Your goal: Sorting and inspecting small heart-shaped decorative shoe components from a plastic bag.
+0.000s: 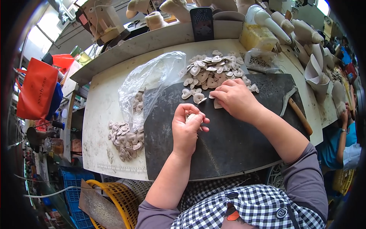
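Dozens of pale heart-shaped cut pieces sit heaped at the far edge of the dark cutting mat, and that heap lies straight ahead of both hands, a touch to the right of centre. The right hand is clearly the nearer one: it rests palm down on the mat just at the pile's near fringe, fingers curled and close together, fingertips pressing on a single heart piece that lies flat beneath them. Two more loose hearts lie just to the left of those fingertips, points aimed roughly back toward the person.

Over to the left hand: it hovers nearer the body, closed into a loose fist around a small stack of heart pieces, only the pale edges peeking out between thumb and forefinger. How many it holds, I cannot tell.

Further left, a crumpled clear plastic bag slumps across the mat's edge with a few hearts inside, and a second spill of hearts lies on the white worktop below it, well apart from both hands. A wooden-handled tool lies on the mat's right side, untouched.
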